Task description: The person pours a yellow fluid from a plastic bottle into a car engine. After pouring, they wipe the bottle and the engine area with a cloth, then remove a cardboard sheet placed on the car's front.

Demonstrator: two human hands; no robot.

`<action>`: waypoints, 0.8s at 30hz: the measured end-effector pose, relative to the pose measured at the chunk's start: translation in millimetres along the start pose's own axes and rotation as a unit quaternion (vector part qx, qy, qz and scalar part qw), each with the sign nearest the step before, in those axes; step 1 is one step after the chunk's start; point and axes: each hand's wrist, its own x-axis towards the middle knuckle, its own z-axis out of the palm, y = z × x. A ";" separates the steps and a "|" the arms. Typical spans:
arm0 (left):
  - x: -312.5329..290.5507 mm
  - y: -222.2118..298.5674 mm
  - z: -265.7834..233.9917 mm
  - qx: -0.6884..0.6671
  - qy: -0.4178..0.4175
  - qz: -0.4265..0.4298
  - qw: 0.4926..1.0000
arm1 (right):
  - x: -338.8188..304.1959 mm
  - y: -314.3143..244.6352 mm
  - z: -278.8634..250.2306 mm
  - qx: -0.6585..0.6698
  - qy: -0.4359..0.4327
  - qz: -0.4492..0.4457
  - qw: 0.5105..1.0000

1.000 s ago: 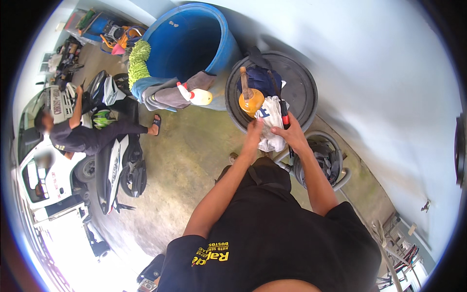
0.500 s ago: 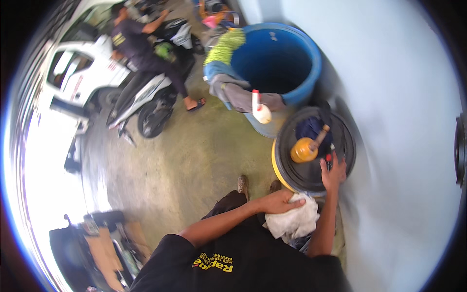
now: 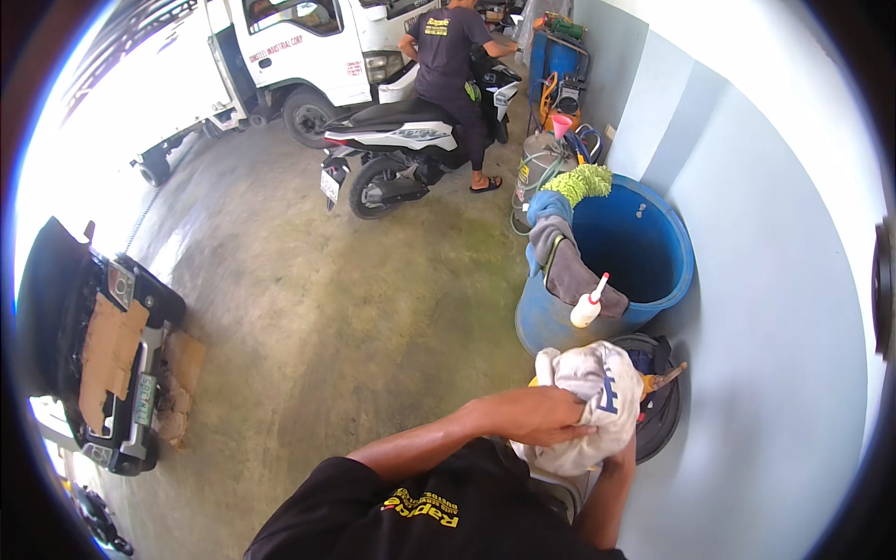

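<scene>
In front of my body my left hand (image 3: 539,416) is closed on a white rag (image 3: 583,373) with a dark blue mark, its fingers bent over the cloth. My right forearm (image 3: 609,495) comes up from below and passes behind the rag, which covers the right hand and its fingers. Just beyond the rag shows part of a yellow container with a brown spout (image 3: 668,375), over a round black lid (image 3: 665,425). A white squeeze bottle (image 3: 586,310) with a red tip stands farther off, by the blue drum.
A large open blue drum (image 3: 689,252) stands by the pale wall (image 3: 765,233), with grey cloths (image 3: 571,266) and a green shaggy mitt (image 3: 581,183) over its rim. Far ahead, a person (image 3: 448,56) is astride a motorbike (image 3: 401,140) near a white truck (image 3: 317,56). A vehicle's front part (image 3: 112,355) lies left.
The view has swung left and up. The rag has moved up and now hides my right hand, which was reaching over the black lid beside the yellow container. My left hand still grips the rag.
</scene>
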 end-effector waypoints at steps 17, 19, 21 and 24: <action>-294.3 -6.9 -53.2 0.176 0.649 0.138 0.727 | -15.9 -240.8 436.7 0.055 -0.430 -0.181 0.883; -330.9 15.4 -54.6 0.119 0.759 0.132 0.626 | -26.7 -214.7 468.6 -0.033 -0.513 -0.196 0.835; -384.8 22.9 -46.8 0.102 0.833 0.125 0.530 | -49.1 -201.9 510.6 -0.092 -0.576 -0.231 0.779; -484.1 41.6 -49.0 0.157 0.886 0.084 0.429 | -82.7 -192.0 572.8 -0.159 -0.625 -0.316 0.696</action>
